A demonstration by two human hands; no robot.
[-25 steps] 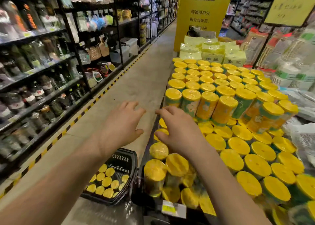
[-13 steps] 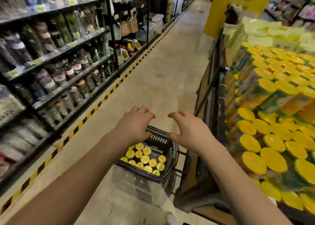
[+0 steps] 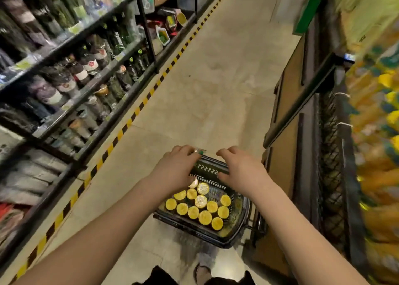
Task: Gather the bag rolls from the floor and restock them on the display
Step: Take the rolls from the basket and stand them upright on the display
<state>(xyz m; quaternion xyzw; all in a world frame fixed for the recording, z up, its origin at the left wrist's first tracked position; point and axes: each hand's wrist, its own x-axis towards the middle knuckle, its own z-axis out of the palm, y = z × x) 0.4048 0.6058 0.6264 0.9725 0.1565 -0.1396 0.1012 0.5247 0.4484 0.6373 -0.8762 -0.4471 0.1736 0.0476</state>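
A black basket (image 3: 195, 228) stands on the floor (image 3: 216, 73), at the aisle's right edge, just beside the foot of the display (image 3: 285, 116). Inside it, the bag rolls (image 3: 200, 209) stand upright and packed close together, their round yellow tops facing up. They fill the middle and the left part of the basket, while the part along the right wall shows bare bottom. One or two tops near the far end look shiny and paler.

Both hands hang over the far end of the basket, apart from each other. The left hand (image 3: 177, 168) and the right hand (image 3: 241, 170) have their fingers loosely bent and grip no roll. Whether they touch the basket's far wall cannot be told.

On the right, the display rises with a wooden side panel and a dark wire-mesh wall (image 3: 330, 155). Its yellow stock (image 3: 380, 112) above is blurred. Along the left edge of the floor runs a yellow-and-black striped line (image 3: 129, 120), and behind it dark shelves (image 3: 71, 77) carry rows of bottles. A foot (image 3: 203, 273) shows on the floor just near of the basket.
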